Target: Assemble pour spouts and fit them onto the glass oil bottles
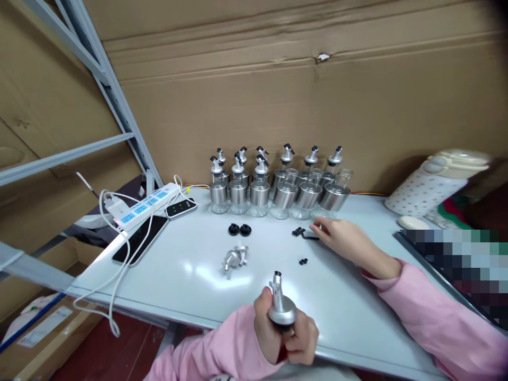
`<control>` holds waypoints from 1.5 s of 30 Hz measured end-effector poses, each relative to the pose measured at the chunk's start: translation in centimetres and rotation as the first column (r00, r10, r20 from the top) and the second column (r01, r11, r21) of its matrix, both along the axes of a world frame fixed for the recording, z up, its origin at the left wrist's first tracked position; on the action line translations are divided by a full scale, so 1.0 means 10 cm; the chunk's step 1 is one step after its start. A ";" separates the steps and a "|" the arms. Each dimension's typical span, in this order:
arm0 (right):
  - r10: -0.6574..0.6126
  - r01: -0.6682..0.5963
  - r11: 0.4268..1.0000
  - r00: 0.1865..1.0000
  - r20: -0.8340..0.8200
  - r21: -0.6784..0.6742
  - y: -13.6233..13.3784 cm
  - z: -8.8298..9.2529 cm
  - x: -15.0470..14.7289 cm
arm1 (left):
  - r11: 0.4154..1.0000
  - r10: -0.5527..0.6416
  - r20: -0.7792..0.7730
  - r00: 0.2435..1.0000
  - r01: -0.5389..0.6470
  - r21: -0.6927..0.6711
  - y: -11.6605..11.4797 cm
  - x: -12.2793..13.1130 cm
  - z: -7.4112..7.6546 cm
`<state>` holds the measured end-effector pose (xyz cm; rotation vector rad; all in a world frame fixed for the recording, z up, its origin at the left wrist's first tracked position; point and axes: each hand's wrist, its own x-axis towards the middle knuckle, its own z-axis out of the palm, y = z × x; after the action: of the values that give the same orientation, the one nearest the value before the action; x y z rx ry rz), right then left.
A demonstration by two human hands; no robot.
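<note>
My left hand [270, 333] is closed around a silver bottle pourer [283, 311] with a black tip, near the table's front edge. The pourer points up and its lower end is hidden by my fingers. My right hand [349, 241] reaches over the table with fingers stretched and slightly apart, beside a thin black L-shaped piece [310, 237] and small black flaps [298, 231]. Tiny black caps [303, 261] lie closer to me. Silver spout pieces [236, 257] rest left of centre, with two round black stoppers [240, 229] behind them.
Glass bottles with steel sleeves [260, 196] stand in two rows at the back; several carry pourers, three in front are uncapped. At left are a power strip [146, 203], cables, a phone [141, 241] and a small device [181, 208]. A spotted flask [428, 185] stands right.
</note>
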<state>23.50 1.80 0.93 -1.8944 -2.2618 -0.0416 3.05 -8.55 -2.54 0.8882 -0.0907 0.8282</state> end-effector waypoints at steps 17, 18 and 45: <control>0.307 -0.330 0.943 0.911 -0.274 -0.043 0.10 -0.21 0.13 | 0.998 0.017 0.321 0.947 -0.034 0.047 0.04 0.09 0.07; 0.305 -0.325 0.945 0.913 -0.271 -0.032 0.10 -0.21 0.12 | 0.998 0.014 0.332 0.943 -0.032 0.048 0.05 0.09 0.07; 0.466 -0.428 0.878 0.866 -0.180 0.215 0.29 -0.33 0.16 | 0.998 0.022 0.205 0.979 -0.011 -0.055 0.06 0.07 -0.01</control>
<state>25.11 4.65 -2.38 -1.1830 -2.3886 0.0476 3.71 -7.93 -2.63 0.7517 -0.2408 0.9320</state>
